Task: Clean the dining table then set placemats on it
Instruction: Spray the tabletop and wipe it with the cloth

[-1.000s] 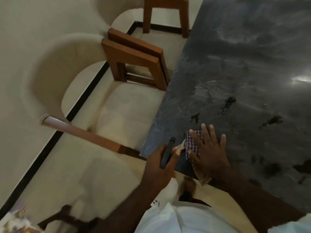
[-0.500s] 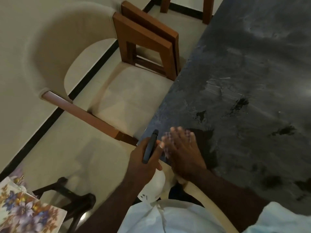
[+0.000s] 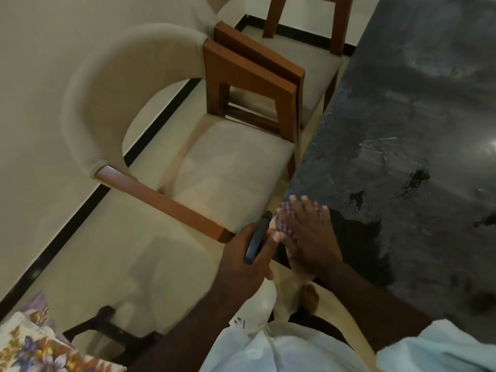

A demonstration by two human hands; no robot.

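Note:
The dark stone dining table (image 3: pixel 402 116) fills the right side, with wet smears and dark blotches on its top. My right hand (image 3: pixel 308 234) lies flat, fingers straight, pressing a checked cloth (image 3: pixel 283 224) at the table's near left corner; the cloth shows only past my fingertips and is blurred. My left hand (image 3: pixel 247 259) hangs just left of the corner and grips a dark slim phone (image 3: pixel 258 237) upright.
A cream upholstered chair (image 3: pixel 222 162) with wooden arms stands tucked at the table's left edge, a second chair (image 3: pixel 303 36) beyond it. A floral patterned fabric (image 3: pixel 35 345) lies at the bottom left beside a dark stand (image 3: pixel 112 331) on the tiled floor.
My right hand slid the cloth leftward from the table top to the near corner's edge. My left hand kept the phone beside it. The view shifted left and down.

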